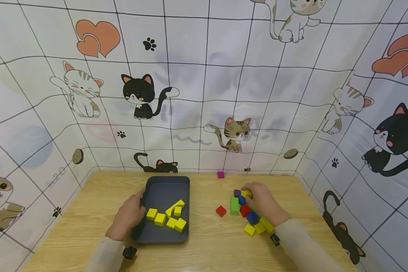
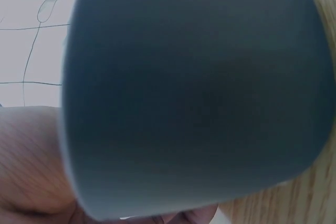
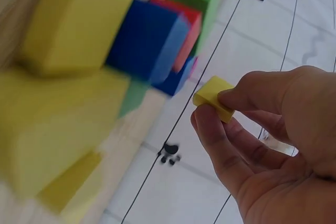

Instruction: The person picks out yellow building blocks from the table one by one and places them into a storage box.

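A yellow block [image 1: 246,193] is pinched between the thumb and fingertips of my right hand [image 1: 263,202], over the far end of a mixed block pile. The right wrist view shows this yellow block [image 3: 212,98] with its top and one side bare. My left hand [image 1: 130,211] grips the left rim of a dark grey tray [image 1: 166,189], thumb at the edge. Several yellow blocks [image 1: 160,219] lie in the tray's near half, among them an arch-shaped yellow piece [image 1: 174,208]. In the left wrist view the tray's wall [image 2: 199,98] hides most of the fingers.
Under and beside my right hand lie a green block [image 1: 234,206], a blue block [image 1: 252,217], a red block [image 1: 245,210], a purple block [image 1: 237,193] and several yellow ones [image 1: 249,229]. A red block [image 1: 221,211] lies apart. A magenta block [image 1: 220,175] sits by the cat-patterned back wall.
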Demonstrator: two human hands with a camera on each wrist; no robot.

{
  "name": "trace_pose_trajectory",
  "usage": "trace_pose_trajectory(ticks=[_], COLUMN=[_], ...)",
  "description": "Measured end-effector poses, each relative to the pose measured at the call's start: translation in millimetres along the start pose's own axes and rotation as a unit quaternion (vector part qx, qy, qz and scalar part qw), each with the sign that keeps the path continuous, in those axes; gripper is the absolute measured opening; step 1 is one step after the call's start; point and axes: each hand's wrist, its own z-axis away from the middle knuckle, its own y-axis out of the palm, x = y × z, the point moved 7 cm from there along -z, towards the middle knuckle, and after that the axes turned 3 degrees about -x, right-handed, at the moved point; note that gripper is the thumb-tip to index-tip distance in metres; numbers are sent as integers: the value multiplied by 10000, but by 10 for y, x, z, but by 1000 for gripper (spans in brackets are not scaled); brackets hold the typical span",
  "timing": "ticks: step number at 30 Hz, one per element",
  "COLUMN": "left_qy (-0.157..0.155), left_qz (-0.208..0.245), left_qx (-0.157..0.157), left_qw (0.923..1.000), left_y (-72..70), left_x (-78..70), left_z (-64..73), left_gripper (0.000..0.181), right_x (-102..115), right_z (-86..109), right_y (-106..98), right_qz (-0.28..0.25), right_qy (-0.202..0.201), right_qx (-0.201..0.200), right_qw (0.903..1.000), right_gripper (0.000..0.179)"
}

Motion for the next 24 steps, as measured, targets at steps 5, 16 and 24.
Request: trace_pose_trajectory(ticks=[5,16,24], left_qy=[-5,31,21], left_qz=[-17,-7,-71], left_qx=[-18,-47,-78], left_qw=[10000,10000,9999], left_y=[12,3,12], left_x=[-2,-22,6], left_z=[9,11,-3], left_gripper=[75,75,75], right_x=[313,911,1327], right_z=[-73,-296,-404], right_y=[47,336,566], right_qz=[-36,-304,-335], right_qy=[-273,-885,-1542], right_qx=[-81,123,466], right_qw=[9996,9955,9864], right_gripper=[30,32,31])
